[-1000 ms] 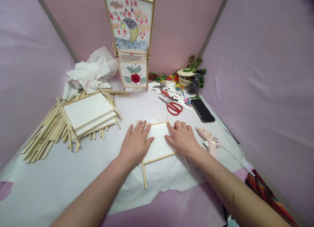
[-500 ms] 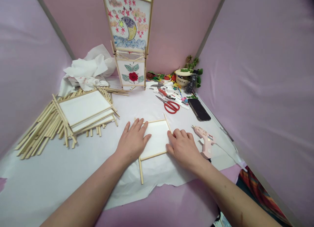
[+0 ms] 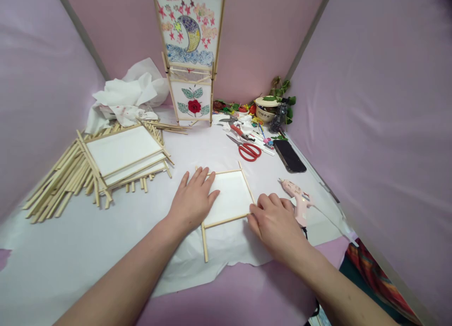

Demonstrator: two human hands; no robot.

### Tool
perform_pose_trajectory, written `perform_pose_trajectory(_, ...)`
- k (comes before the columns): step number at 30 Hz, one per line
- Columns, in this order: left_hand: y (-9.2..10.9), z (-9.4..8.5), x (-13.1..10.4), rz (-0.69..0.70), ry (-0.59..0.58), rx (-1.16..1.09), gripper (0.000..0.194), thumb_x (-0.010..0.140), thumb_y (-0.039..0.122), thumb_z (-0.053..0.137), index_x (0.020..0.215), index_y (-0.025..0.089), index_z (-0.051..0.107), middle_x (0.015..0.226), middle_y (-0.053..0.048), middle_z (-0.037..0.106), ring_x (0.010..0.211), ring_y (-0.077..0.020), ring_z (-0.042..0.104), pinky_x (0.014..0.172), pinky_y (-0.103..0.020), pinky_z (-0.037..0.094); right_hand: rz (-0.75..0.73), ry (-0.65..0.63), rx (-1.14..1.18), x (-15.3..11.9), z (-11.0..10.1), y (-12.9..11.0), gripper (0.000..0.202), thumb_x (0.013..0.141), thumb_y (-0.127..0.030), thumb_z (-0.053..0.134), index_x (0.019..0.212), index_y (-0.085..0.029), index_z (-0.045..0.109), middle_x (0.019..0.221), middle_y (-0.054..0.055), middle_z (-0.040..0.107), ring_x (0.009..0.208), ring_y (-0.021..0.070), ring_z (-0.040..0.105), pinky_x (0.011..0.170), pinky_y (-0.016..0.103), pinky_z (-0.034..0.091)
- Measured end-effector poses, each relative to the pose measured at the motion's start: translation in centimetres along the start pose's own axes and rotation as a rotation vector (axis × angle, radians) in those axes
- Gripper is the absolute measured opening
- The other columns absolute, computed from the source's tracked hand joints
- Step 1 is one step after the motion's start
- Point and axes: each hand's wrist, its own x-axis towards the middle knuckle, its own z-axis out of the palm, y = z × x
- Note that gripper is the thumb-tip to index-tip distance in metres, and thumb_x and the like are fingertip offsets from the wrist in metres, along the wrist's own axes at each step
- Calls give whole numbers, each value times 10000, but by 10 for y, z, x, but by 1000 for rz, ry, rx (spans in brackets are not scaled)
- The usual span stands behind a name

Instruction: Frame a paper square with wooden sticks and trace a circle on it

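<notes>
A small white panel (image 3: 229, 196) edged with thin wooden sticks lies flat on the white table cover. My left hand (image 3: 192, 196) rests on its left side, palm down, fingers apart and pointing away from me. At the panel's near right corner, my right hand (image 3: 273, 218) has its thumb and curled fingers closed on the right-hand wooden stick (image 3: 247, 185). That stick's near end is hidden by the hand. One stick juts toward me from the near left corner.
Wooden sticks (image 3: 63, 189) and framed panels (image 3: 123, 152) lie left. A decorated lantern (image 3: 194, 100) stands behind. Red scissors (image 3: 249, 152), a phone (image 3: 289, 155), a pink glue gun (image 3: 300, 201) and a bowl (image 3: 264, 113) are right. Crumpled white cloth (image 3: 123, 95) sits back left.
My right hand has slid right and toward me along the panel's right edge, uncovering more of the stick. My left hand stays on the panel. The view has shifted slightly.
</notes>
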Motion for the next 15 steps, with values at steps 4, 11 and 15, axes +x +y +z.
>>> perform_pose_trajectory(4, 0, 0, 0, -1, -2, -9, 504, 981, 389, 380, 1438, 178, 404, 1537, -85, 338, 1439, -258, 242, 1172, -512, 190, 20, 18, 22, 2, 2, 1, 369, 980, -255, 385, 742, -192, 660, 825, 70, 585, 859, 231, 485, 745, 388, 284)
perform_pose_trajectory(11, -2, 2, -1, 11, 28, -104, 500, 972, 366, 400, 1426, 157, 419, 1529, -110, 348, 1439, -272, 239, 1170, -522, 171, 0, 85, 88, 0, 7, 1, 342, 962, -196, 407, 721, -179, 649, 824, 63, 604, 841, 207, 496, 742, 367, 295)
perform_pose_trajectory(15, -2, 2, 0, 22, 67, -121, 479, 963, 349, 411, 1401, 158, 452, 1512, -120, 376, 1424, -281, 277, 1161, -534, 189, -3, 158, 172, -7, 13, 4, 331, 941, -191, 430, 707, -179, 665, 819, 65, 605, 841, 217, 514, 724, 362, 317)
